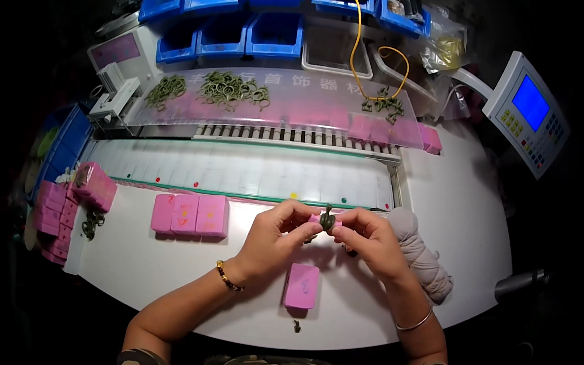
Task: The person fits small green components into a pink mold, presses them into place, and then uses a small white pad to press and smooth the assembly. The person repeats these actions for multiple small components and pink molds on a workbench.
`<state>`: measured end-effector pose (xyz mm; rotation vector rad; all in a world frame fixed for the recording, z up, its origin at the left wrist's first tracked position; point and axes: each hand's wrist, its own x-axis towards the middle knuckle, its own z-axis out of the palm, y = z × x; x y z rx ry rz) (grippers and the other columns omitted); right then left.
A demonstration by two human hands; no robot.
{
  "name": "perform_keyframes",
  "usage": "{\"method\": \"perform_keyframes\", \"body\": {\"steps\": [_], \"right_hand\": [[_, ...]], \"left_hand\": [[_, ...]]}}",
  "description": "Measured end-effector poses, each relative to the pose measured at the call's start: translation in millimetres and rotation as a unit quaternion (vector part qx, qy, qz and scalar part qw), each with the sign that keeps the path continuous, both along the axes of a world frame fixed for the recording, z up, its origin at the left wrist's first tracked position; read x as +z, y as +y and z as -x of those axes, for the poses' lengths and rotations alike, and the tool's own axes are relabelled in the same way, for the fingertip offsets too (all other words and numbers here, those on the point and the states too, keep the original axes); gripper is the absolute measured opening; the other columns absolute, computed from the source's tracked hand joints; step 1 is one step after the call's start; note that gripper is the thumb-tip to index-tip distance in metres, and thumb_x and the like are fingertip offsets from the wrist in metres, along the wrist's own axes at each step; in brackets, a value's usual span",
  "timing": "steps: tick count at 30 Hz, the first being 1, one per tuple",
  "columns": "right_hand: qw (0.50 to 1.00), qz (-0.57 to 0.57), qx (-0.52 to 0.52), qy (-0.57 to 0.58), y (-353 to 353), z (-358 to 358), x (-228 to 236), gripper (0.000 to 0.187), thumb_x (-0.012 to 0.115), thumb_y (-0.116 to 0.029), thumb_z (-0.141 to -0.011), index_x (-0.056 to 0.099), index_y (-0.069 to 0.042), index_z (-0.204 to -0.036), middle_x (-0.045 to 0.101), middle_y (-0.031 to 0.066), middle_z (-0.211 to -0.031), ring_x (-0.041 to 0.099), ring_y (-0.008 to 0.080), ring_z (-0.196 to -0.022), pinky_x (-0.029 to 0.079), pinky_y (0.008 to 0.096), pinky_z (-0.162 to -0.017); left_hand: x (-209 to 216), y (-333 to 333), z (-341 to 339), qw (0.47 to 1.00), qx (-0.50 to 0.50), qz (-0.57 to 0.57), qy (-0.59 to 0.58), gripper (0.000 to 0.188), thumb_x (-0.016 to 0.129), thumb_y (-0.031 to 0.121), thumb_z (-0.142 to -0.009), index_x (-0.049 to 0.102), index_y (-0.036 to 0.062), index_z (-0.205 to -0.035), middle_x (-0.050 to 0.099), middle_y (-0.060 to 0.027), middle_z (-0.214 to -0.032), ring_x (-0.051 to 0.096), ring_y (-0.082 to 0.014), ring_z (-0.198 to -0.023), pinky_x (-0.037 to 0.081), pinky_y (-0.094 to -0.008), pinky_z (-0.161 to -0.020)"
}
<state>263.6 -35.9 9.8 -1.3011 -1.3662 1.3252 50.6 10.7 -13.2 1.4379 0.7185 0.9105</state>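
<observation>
My left hand (279,235) and my right hand (364,236) meet above the white table (162,268), fingertips pinched together on a small dark green bead bracelet (328,219). A pink box edge (316,220) shows just behind the fingers. Below my hands a single pink rectangular box (301,286) lies flat on the table. A tiny dark green piece (297,327) rests near the table's front edge. My left wrist wears a dark beaded bracelet, my right wrist a thin silver bangle.
Three pink boxes (189,214) sit side by side at left; more pink boxes (70,210) are stacked at the far left. A grey cloth bundle (420,254) lies at right. Behind are a white conveyor (238,168), green bracelets on a clear shelf (231,90), blue bins (264,15), a control panel (527,108).
</observation>
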Motion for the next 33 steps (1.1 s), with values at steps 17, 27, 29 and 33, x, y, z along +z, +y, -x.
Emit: {"method": "perform_keyframes", "body": {"steps": [17,27,29,33], "right_hand": [[0.893,0.07,-0.039,0.442,-6,7,-17,0.013,0.057,-0.019,-0.104,0.058,-0.006,-0.105,0.062,0.0071,-0.099,0.061,0.014,-0.087,0.051,0.026,-0.072],[0.938,0.099,0.0,0.332,-13,16,-7,0.03,0.063,-0.012,-0.099,0.055,-0.007,-0.128,0.061,0.0026,-0.11,0.059,0.0088,-0.09,0.046,0.0227,-0.068],[0.965,0.061,0.026,0.252,-13,18,-2,0.034,0.068,-0.009,-0.097,0.055,-0.007,-0.129,0.062,0.0013,-0.108,0.055,0.0039,-0.086,0.044,0.0199,-0.068],[0.981,0.021,0.046,0.188,-14,20,-5,0.027,0.068,-0.008,-0.097,0.057,-0.003,-0.122,0.062,0.0016,-0.105,0.056,0.0042,-0.086,0.048,0.021,-0.074]], "left_hand": [[-3,-3,3,0.956,0.012,0.178,-0.234,0.016,0.06,0.01,-0.102,0.057,0.0038,-0.117,0.068,-0.0109,-0.109,0.067,-0.0169,-0.094,0.059,-0.0322,-0.081],[-6,-12,4,0.983,0.029,-0.17,-0.055,0.028,0.069,-0.01,-0.089,0.064,-0.0007,-0.115,0.067,-0.0093,-0.105,0.069,-0.0174,-0.097,0.058,-0.0304,-0.087],[-3,-11,5,0.974,0.026,-0.222,-0.028,0.028,0.07,-0.01,-0.088,0.065,-0.0004,-0.114,0.068,-0.0099,-0.105,0.069,-0.018,-0.096,0.058,-0.03,-0.085],[3,-9,9,0.943,0.014,-0.333,0.027,0.028,0.073,-0.01,-0.085,0.067,0.0004,-0.111,0.07,-0.0114,-0.101,0.071,-0.0193,-0.091,0.058,-0.0291,-0.08]]}}
